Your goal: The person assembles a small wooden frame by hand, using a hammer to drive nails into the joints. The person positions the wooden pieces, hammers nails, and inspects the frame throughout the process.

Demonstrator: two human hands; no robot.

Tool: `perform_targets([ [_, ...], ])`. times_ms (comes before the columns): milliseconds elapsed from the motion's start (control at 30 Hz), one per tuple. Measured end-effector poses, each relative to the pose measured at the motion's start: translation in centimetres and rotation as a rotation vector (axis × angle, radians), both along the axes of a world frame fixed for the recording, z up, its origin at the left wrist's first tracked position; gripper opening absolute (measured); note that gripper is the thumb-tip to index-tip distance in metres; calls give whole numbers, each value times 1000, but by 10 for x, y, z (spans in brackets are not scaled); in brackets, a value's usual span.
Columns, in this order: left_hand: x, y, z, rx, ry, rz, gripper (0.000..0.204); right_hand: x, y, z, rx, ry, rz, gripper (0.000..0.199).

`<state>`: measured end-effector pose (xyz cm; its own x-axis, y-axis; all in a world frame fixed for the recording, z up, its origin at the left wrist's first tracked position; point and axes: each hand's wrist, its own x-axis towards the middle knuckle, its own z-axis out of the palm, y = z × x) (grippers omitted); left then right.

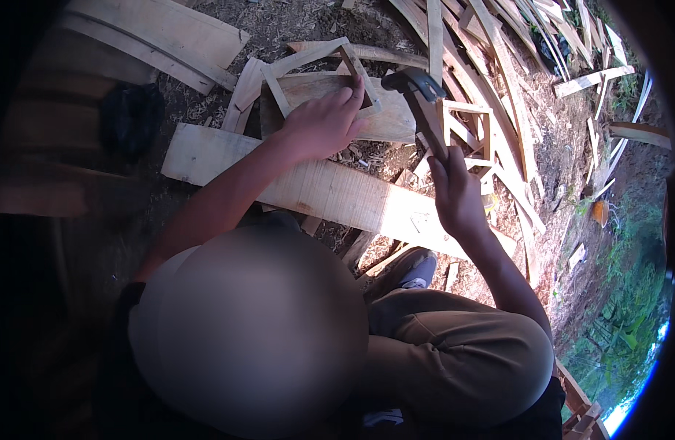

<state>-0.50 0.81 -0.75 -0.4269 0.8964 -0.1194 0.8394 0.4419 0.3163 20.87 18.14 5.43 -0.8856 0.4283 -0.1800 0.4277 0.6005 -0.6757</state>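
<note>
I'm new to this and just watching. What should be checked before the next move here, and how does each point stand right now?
1. Hammer firmly in hand: ok; the right hand is wrapped around its handle.
2. Fingers off the wooden frame: not ok; the left hand has a finger along one side.
3. Hammer head apart from the left hand: ok; a gap shows between them.
4. Frame steady on the flat board: cannot tell from this view.
5. Nail in place: cannot tell; none can be made out.
6. Surroundings tidy: not ok; loose wooden strips lie to the right.
</note>
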Motion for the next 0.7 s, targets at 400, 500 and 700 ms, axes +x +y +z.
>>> perform_targets([
  [400, -2, 13, -3, 48, -18, -11, 70, 5, 16, -15, 71, -110, 42, 26],
  [500, 0, 9, 5, 28, -39, 15, 72, 11, 15, -13, 27, -44, -38, 26],
  [700, 2, 4, -5, 320, 28, 69, 69, 18, 20, -18, -76, -103, -160, 30],
])
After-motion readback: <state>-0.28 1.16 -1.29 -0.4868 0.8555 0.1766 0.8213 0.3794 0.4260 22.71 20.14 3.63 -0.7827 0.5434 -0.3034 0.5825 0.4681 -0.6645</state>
